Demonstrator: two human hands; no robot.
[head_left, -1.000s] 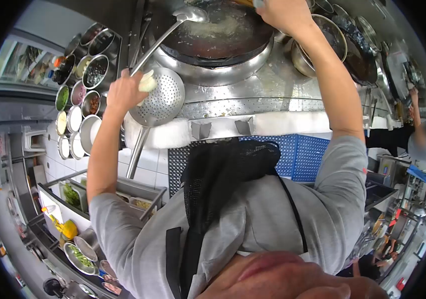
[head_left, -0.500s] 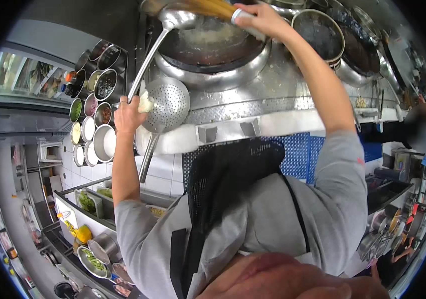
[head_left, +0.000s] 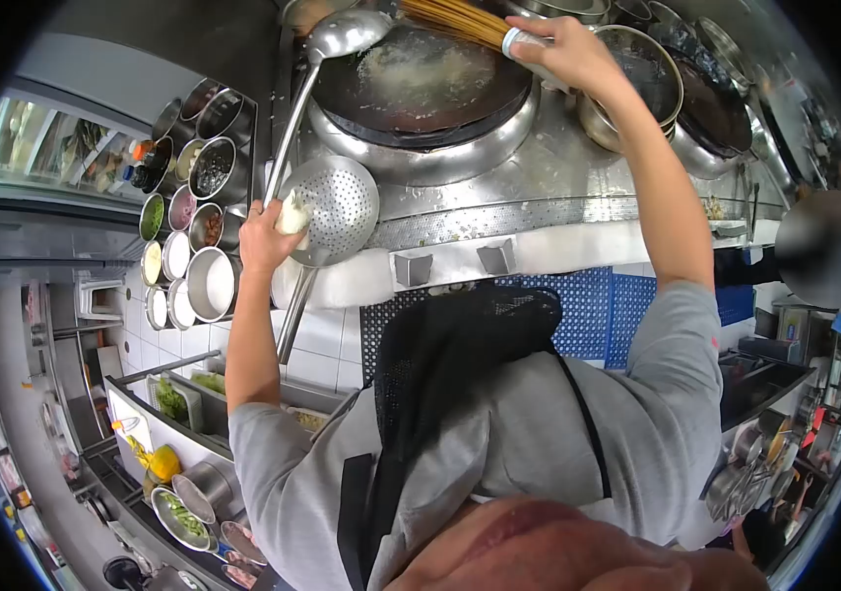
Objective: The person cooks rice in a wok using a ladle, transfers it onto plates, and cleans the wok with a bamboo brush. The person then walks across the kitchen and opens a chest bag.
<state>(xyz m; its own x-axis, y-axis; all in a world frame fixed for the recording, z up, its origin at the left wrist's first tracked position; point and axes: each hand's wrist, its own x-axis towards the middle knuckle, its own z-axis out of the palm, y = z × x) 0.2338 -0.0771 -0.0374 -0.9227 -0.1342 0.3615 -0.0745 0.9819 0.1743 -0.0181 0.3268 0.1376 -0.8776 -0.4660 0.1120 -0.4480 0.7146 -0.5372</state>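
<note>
A metal ladle has its long handle in my left hand, whose fingers are closed round it. A pale cloth is bunched at the same hand. Beside it lies a perforated skimmer, its handle pointing toward me. My right hand grips the white-bound end of a brush of thin yellow-brown sticks, held above the far rim of a dark wok. Wet, whitish residue shows in the wok. The ladle's bowl is over the wok's upper left edge.
Metal containers of ingredients stand at the left. A round pot and a second wok are on the right of the stove. White cloth lines the front edge. Part of another person shows at the lower right.
The stick brush, mostly out of view at first, has come into view over the wok, then shifted right with my right hand. The ladle has moved left from over the wok toward its edge.
</note>
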